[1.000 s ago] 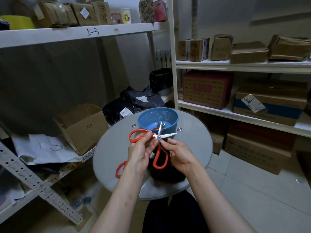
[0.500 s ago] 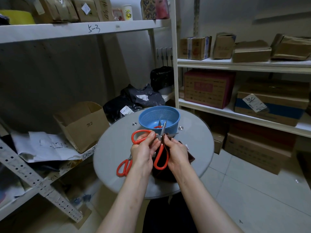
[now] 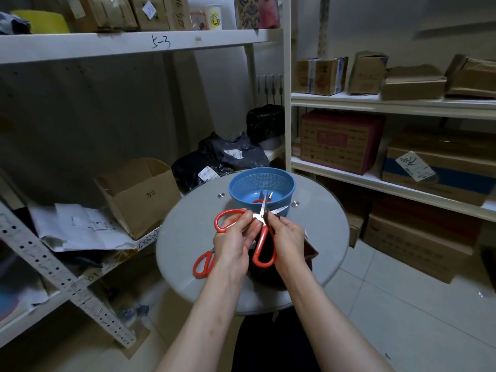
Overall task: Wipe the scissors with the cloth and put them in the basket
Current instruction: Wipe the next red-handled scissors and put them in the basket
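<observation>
The left hand (image 3: 233,242) grips the opened scissors (image 3: 263,234) near their pivot, over the table, blades pointing away toward the basket (image 3: 255,181) just beyond, while the right hand (image 3: 291,237) pinches the dark cloth (image 3: 311,252) round one blade.

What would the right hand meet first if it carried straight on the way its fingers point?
The right hand pinches the cloth on a blade of the scissors; past that, probably the near wall of the blue basket, though depth is unclear.
</observation>
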